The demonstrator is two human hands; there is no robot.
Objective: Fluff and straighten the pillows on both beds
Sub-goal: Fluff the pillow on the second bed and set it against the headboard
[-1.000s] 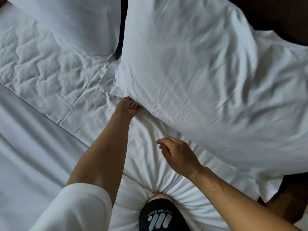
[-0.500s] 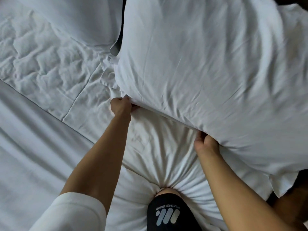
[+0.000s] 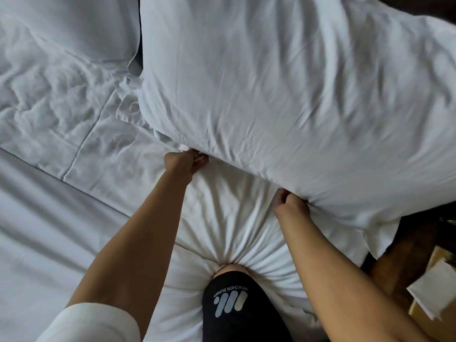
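Note:
A large white pillow [image 3: 283,90] fills the upper right of the head view, lying at the head of the bed. My left hand [image 3: 183,162] grips its near edge close to the left corner, fingers curled under the fabric. My right hand [image 3: 291,204] grips the same edge farther right, bunching the pillowcase. A second white pillow [image 3: 74,25] lies at the top left, separated from the first by a dark gap.
The white sheet [image 3: 61,218] covers the bed, wrinkled at the left. My knee in black shorts [image 3: 234,304] presses into the mattress at the bottom centre. At the right, past the bed's edge, sits dark wooden furniture [image 3: 404,255] with papers [image 3: 434,292].
My right hand moved from hovering open over the sheet to gripping the pillow's near edge. My left hand kept its hold near the left corner. The pillow shifted slightly.

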